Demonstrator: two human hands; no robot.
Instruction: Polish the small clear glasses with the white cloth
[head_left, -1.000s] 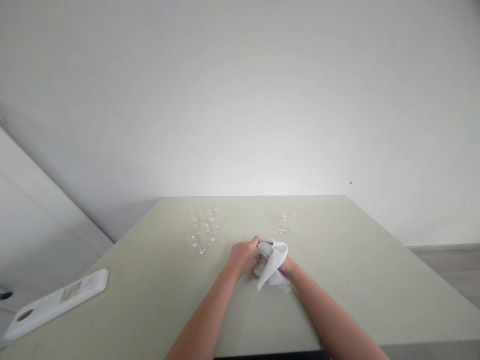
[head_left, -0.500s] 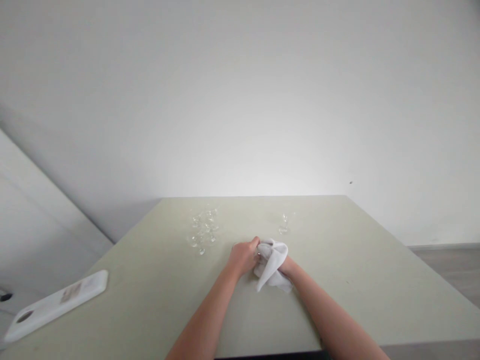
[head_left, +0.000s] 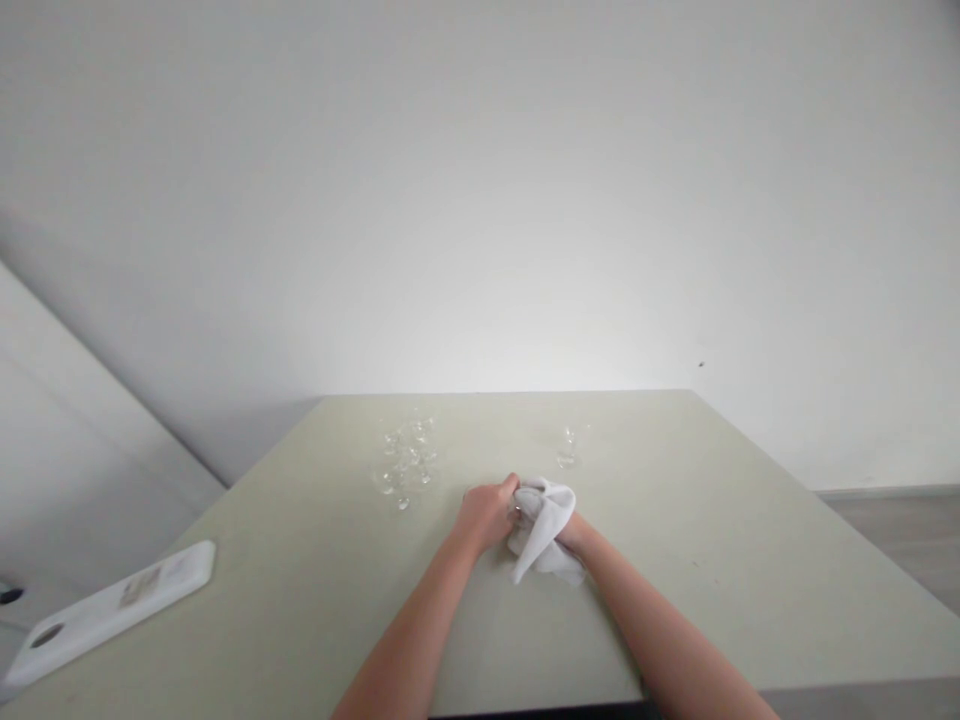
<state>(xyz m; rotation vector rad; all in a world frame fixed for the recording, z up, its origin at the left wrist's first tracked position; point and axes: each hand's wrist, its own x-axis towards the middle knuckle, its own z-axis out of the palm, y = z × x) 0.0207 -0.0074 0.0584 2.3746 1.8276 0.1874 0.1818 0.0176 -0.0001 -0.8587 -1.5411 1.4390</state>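
My left hand [head_left: 486,512] is closed around a small clear glass [head_left: 517,511], mostly hidden by its fingers and by a white cloth [head_left: 551,515]. Draped over my right hand [head_left: 576,532], the cloth is bunched against the glass, with a corner hanging down toward the table. The right fingers are under the fabric, gripping it. Both hands meet just above the middle of the table. Beyond them to the right stands one clear stemmed glass [head_left: 568,447]. A cluster of several similar glasses [head_left: 409,455] stands to the left.
The pale green table [head_left: 315,560] reaches back to a white wall [head_left: 480,200]. On its left edge lies a long white plastic object [head_left: 120,608] with a round hole and a label. A white panel [head_left: 75,400] slopes at far left.
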